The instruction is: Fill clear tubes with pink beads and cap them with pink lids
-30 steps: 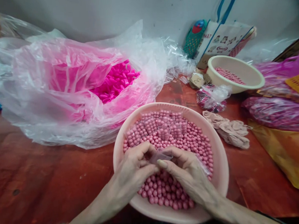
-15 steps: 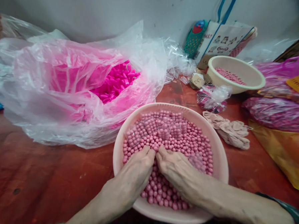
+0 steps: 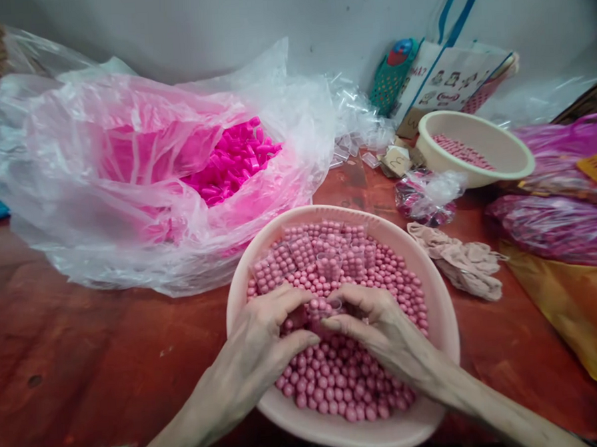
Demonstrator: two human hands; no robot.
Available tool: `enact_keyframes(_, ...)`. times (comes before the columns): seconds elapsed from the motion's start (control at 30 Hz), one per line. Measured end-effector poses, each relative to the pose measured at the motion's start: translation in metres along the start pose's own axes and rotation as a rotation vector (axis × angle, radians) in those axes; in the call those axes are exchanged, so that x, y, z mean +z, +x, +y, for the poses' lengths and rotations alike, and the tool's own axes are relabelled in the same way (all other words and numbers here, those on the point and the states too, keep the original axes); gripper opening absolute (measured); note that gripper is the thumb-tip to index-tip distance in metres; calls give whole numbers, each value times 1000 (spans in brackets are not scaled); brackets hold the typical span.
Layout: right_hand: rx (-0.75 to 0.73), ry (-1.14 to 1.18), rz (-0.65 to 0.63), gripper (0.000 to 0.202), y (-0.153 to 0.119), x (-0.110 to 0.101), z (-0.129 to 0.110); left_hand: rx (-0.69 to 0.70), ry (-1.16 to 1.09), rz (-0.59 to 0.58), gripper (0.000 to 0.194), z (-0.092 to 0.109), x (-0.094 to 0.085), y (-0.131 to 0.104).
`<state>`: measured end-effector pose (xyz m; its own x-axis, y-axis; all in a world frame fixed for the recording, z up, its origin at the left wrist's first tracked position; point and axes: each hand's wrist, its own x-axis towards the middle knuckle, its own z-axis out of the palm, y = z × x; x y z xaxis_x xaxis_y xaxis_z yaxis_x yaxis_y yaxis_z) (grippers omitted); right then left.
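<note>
Over the pink bowl [image 3: 449, 339], right hand [image 3: 381, 326] pinches a small clear bead packet [image 3: 321, 307]. Left hand [image 3: 264, 329] curves at its left side, can't tell if gripping; both equally near.

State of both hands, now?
Left hand: thumb and fingers curved beside the clear bead pack; whether it grips can't be told.
Right hand: closed, pinching that pack.

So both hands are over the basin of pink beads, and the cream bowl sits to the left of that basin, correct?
Not quite: the head view shows the cream bowl to the right of the basin. The left hand and right hand are indeed over its pink beads.
</note>
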<state>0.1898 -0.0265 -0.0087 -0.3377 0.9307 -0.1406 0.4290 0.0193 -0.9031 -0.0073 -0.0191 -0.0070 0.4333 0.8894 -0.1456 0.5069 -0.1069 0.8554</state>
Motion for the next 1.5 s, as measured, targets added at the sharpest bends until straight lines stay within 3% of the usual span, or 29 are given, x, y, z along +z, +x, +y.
enact_keyframes(0.13, 102, 321, -79, 16, -5, 5, -2, -46, -122, -20, 13, 7, -3, 2)
enact_keyframes(0.23, 135, 423, -103, 19, -5, 7, -5, -126, -343, -90, 11, 11, -4, 3)
enact_keyframes(0.33, 77, 329, -46, 20, -3, 3, -5, -193, -524, -164, 8, 13, -3, 3)
enact_keyframes(0.47, -8, 194, 11, 16, 1, -5, -6, -211, -478, -209, 15, 12, -4, 4)
enact_keyframes(0.57, -133, 101, -38, 15, 7, -9, -9, -187, -370, -241, 14, 8, -6, 4)
enact_keyframes(0.77, -315, -111, -129, 10, 17, -13, -8, -199, -266, -185, 21, 3, -8, 0)
enact_keyframes(0.93, -357, -257, -119, 12, 16, -15, -2, -241, -408, -195, 14, 11, -10, 2)
enact_keyframes(1.07, -301, -361, 3, 16, 9, -19, -1, -234, -465, -199, 9, 10, -8, 5)
enact_keyframes(1.17, -236, -360, 68, 12, 3, -17, -2, -161, -390, -119, 9, 5, -7, 6)
enact_keyframes(1.3, -237, -250, -22, 10, 4, -8, -7, -81, -310, -12, 14, 1, -3, 5)
enact_keyframes(1.5, -344, -450, 50, 13, 31, -4, 5, -112, -290, 309, 29, 1, 3, 4)
